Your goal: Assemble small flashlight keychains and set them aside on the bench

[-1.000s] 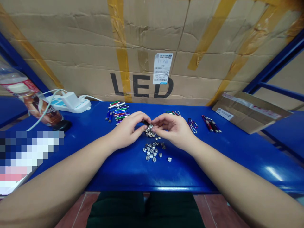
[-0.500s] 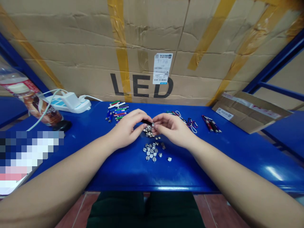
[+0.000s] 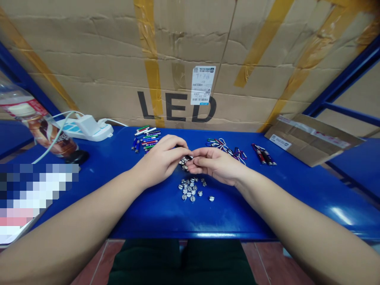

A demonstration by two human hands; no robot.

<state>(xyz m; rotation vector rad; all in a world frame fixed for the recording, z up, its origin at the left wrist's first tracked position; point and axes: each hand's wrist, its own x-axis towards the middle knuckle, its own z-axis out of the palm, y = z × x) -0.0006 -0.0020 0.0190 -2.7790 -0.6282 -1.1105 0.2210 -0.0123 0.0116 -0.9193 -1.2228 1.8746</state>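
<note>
My left hand (image 3: pixel 166 158) is closed around a slim black tube, now almost wholly covered by the fingers. The fingertips of my right hand (image 3: pixel 213 164) are drawn together and meet the left fingers at the tube's end; whatever they pinch is hidden. Right under the fingertips lies a heap of small shiny round metal pieces (image 3: pixel 184 161), partly covered by the hands. Closer to me are scattered silver disc-shaped caps (image 3: pixel 189 189), with one cap (image 3: pixel 211 198) apart to the right.
Coloured metal tubes (image 3: pixel 151 138) lie behind my left hand, carabiner clips (image 3: pixel 221 145) behind my right. Farther right are red and black penlights (image 3: pixel 263 155) and a small carton (image 3: pixel 311 138). A power strip (image 3: pixel 101 132) and a bottle (image 3: pixel 50 134) stand left. A large LED carton (image 3: pixel 115 79) backs the blue table (image 3: pixel 237 217).
My left fingers have shifted over the black tube, hiding it. The right hand has turned and lowered slightly, its fingers drawn closer to the left ones. The carabiner clips show more now.
</note>
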